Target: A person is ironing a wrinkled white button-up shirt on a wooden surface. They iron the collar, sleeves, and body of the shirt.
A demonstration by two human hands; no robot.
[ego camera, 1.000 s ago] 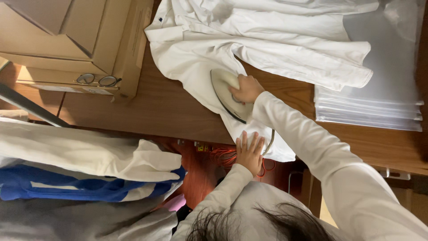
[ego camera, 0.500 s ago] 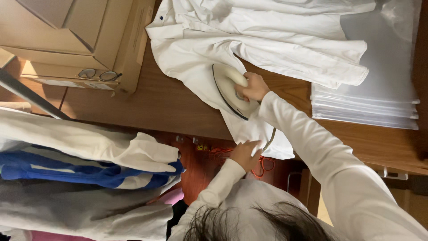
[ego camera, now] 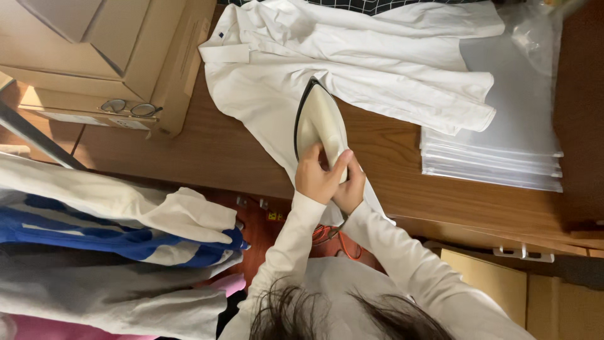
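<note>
Presently, both hands on the iron.
Iron (ego camera: 318,119): cream, flat on the white shirt (ego camera: 377,63), which is spread on the wooden table (ego camera: 207,151).
Left hand (ego camera: 318,176): fingers curled shut over the iron's rear end.
Right hand (ego camera: 350,189): closed beside it — exact hold partly hidden.
Risk, scorch: likely if the iron rests in one spot.
Risk, cord: orange cord (ego camera: 340,242) hangs below the table edge — could snag.
Risk, plastic: clear bags (ego camera: 497,157) stacked near; heat could warp them.

We count one white shirt (ego camera: 377,56) spread on the table (ego camera: 207,151), one cream iron (ego camera: 319,123), one cardboard box (ego camera: 94,50) at far left, one pair of glasses (ego camera: 128,107), and one stack of clear bags (ego camera: 497,151) at right.
</note>
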